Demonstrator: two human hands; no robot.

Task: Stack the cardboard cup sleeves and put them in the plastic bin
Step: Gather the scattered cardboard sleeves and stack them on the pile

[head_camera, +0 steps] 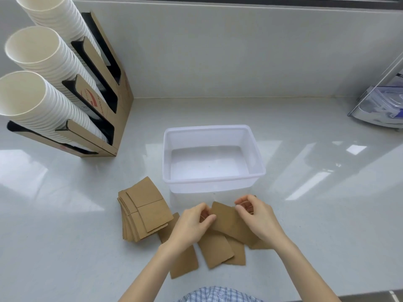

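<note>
A clear plastic bin [168, 153] stands empty in the middle of the white counter. Left of its near corner lies a neat stack of brown cardboard sleeves [144, 211]. Several loose sleeves [216, 251] lie scattered in front of the bin. One flat sleeve [229, 221] is held just above them, right in front of the bin's near wall. My left hand [192, 225] pinches its left edge and my right hand [259, 216] pinches its right edge.
A cardboard cup holder [109, 88] with three tilted stacks of white paper cups [37, 101] stands at the back left. A metal rack with plastic lids [383, 105] sits at the far right. The counter's front edge runs just below my arms.
</note>
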